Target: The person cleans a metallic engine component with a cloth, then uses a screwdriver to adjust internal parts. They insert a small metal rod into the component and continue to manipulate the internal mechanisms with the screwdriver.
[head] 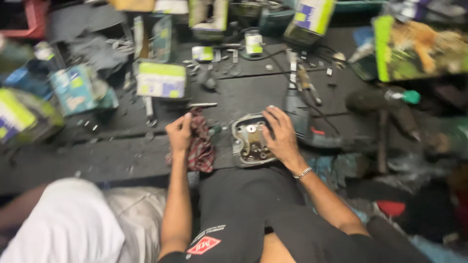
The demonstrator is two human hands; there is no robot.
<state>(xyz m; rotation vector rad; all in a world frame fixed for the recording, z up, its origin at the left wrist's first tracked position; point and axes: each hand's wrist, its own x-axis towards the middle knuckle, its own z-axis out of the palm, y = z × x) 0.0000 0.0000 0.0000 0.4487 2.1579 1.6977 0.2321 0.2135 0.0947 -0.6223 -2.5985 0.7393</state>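
Resting at centre frame, right hand (279, 134): fingers spread and laid flat over the right edge of a metal engine part (249, 140), steadying rather than gripping it; part sits on the dark floor mat (122, 160) just above the person's dark-clad knee, open face up, brownish inside, with a small round fitting visible near its top; left hand (179, 131), left of centre: fingers curled loosely closed around the upper end of a red checked rag (200, 146), which hangs down beside the part, close to it but whether touching cannot be told; progress, as a judgement: the part lies exposed and uncovered, rag in hand but not on the metal, so any wiping looks barely begun or between strokes, and the brown staining inside remains; surroundings: grey power drill (304, 124) just right of the right hand, its cord trailing upward; green-and-white cardboard boxes (161, 79) scattered across upper left and upper centre; loose screws and small metal tools (202, 104) strewn above the hands; hammer-like tool (382, 141) at right; white cloth bundle (68, 229) at lower left; image blurred, fine detail unreadable.
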